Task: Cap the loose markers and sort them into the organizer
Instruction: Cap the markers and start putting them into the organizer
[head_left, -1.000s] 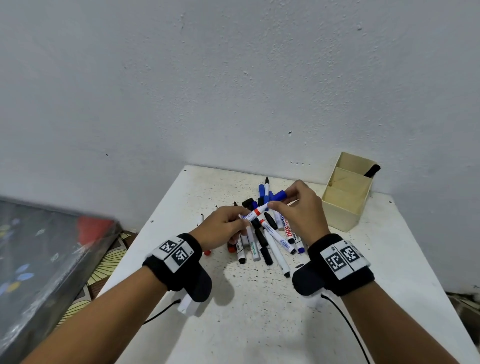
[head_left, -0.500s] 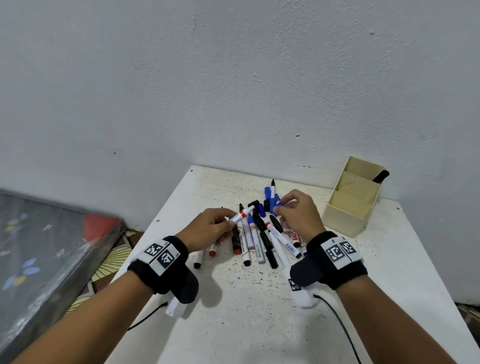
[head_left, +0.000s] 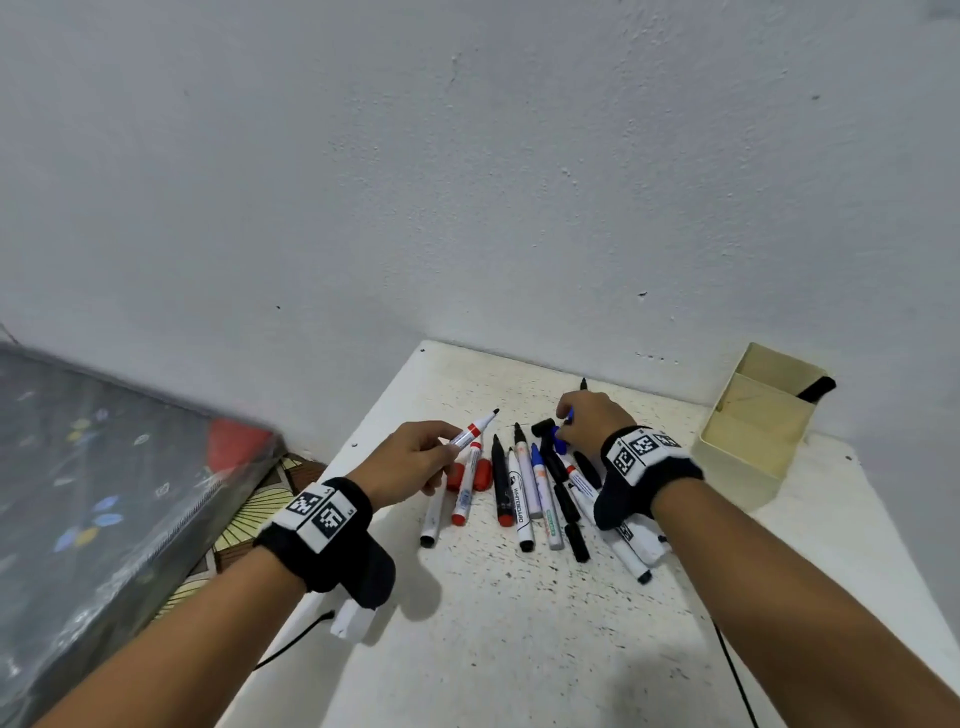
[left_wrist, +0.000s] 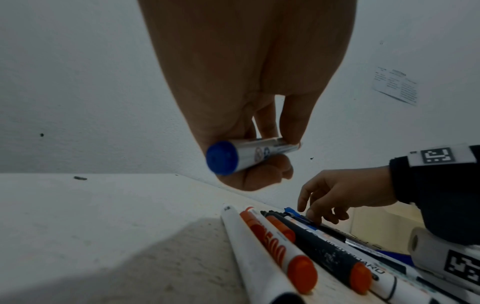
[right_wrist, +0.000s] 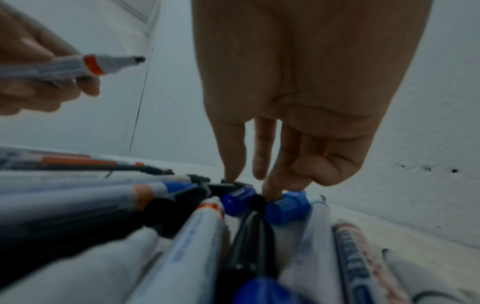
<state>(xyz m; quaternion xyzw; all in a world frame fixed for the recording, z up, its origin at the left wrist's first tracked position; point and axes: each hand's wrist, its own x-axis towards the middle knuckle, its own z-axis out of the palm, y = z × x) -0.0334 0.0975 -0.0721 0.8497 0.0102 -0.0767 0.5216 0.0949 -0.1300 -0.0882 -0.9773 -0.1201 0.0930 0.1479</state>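
Observation:
My left hand (head_left: 452, 441) grips an uncapped white marker (head_left: 470, 431) with a red band, tip pointing up and to the right; its blue end (left_wrist: 222, 158) faces the left wrist camera. My right hand (head_left: 563, 421) reaches down into the pile of markers (head_left: 524, 488), fingers extended, fingertips (right_wrist: 270, 191) touching two loose blue caps (right_wrist: 287, 206) next to a black cap. Two red caps (head_left: 480, 475) lie under the left hand. The beige organizer (head_left: 748, 457) stands at the right with one black marker (head_left: 818, 388) in its far compartment.
The white speckled table (head_left: 519, 649) stands against a white wall. A dark, plastic-wrapped patterned slab (head_left: 104, 493) lies beyond the table's left edge. Cables trail from both wrist cameras over the near tabletop.
The hands have parted: my right hand dropped from the marker's tip down to the caps in the pile, and my left hand drew the marker to the left.

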